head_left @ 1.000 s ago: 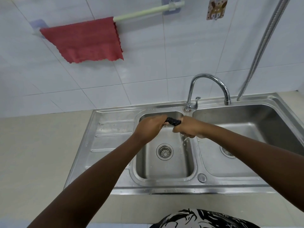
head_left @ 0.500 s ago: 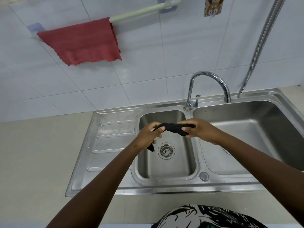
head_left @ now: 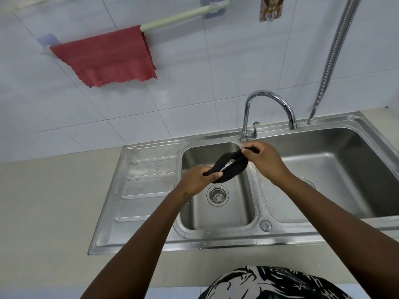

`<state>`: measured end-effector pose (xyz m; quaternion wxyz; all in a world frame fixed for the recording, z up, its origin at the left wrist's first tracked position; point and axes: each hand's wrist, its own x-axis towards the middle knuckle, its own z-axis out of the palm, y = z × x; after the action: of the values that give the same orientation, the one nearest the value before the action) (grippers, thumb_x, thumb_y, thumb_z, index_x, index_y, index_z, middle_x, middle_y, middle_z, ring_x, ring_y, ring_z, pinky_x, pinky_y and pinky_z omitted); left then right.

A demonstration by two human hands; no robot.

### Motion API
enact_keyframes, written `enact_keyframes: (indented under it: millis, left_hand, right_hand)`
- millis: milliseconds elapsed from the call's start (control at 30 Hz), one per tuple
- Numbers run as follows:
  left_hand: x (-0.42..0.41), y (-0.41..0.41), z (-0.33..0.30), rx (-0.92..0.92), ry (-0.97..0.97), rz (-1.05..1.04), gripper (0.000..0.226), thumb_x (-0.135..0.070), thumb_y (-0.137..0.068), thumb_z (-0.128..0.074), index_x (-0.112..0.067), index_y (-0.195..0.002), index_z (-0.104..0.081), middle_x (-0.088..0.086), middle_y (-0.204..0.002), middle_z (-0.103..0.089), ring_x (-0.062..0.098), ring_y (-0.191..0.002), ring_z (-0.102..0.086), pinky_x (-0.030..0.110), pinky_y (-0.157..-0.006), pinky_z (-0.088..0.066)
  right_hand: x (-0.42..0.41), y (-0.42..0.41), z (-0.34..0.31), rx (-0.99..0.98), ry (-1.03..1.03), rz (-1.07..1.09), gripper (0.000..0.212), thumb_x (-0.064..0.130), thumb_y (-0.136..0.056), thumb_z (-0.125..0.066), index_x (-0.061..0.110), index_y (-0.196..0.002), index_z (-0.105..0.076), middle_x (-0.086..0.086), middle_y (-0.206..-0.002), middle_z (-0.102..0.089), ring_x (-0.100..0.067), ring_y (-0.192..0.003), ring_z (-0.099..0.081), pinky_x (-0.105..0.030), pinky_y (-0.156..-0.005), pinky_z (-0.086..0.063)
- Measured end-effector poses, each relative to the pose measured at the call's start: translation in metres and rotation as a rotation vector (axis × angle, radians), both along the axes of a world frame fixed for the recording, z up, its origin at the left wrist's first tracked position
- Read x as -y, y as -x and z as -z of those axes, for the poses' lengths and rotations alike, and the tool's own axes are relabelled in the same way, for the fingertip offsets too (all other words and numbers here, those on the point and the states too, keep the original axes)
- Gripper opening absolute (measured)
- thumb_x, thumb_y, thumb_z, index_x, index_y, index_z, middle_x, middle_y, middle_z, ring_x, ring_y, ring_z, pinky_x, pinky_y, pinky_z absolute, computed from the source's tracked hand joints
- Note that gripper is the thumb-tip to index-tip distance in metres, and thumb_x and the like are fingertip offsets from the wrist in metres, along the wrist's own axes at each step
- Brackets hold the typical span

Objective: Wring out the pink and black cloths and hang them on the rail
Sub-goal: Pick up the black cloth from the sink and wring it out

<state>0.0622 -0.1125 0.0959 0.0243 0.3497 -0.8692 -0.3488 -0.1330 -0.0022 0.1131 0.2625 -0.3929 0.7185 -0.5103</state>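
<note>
A steel sink (head_left: 151, 240) with two basins and a ribbed drainboard on its left sits in a beige counter (head_left: 43, 212) under a white tiled wall (head_left: 194, 72). A pale rail (head_left: 177, 16) runs across the wall at upper left, and the pink cloth (head_left: 108, 57) hangs spread over its left part. A chrome tap (head_left: 269, 104) arches behind the divider between the basins, and a ribbed metal hose (head_left: 336, 50) hangs at right. Both arms reach over the left basin. The left hand (head_left: 194, 180) has thumb and fingers closed on one end of the black cloth (head_left: 231, 167); the right hand (head_left: 265, 158) pinches the other end, higher and nearer the tap. The cloth sags between them in a loose, partly untwisted loop, seemingly clear of the basin, above the drain (head_left: 217, 196).
</note>
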Motion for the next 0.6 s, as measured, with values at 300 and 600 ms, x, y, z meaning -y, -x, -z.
enact_keyframes:
  millis: [300,600]
  left_hand:
    - [-0.009,-0.008,-0.026,-0.45,-0.388,-0.245,0.023,-0.022,-0.099,-0.049,-0.021,-0.121,-0.054,0.004,-0.082,-0.068,0.011,-0.062,-0.059,0.016,-0.055,-0.043]
    - [-0.004,-0.005,-0.041,-0.538,-0.471,-0.616,0.018,-0.032,-0.094,-0.057,-0.016,-0.1,-0.064,-0.001,-0.087,-0.068,0.005,-0.073,-0.065,0.015,-0.057,-0.052]
  right_hand:
    - [-0.016,0.003,-0.002,0.155,-0.133,-0.148,0.023,-0.006,-0.082,-0.062,0.01,-0.098,-0.066,-0.01,-0.098,-0.068,-0.019,-0.089,-0.065,-0.023,-0.075,-0.053]
    - [-0.032,0.008,-0.022,0.052,-0.086,-0.103,0.008,0.019,-0.084,-0.067,0.024,-0.079,-0.071,-0.004,-0.084,-0.07,-0.013,-0.075,-0.064,-0.016,-0.061,-0.052]
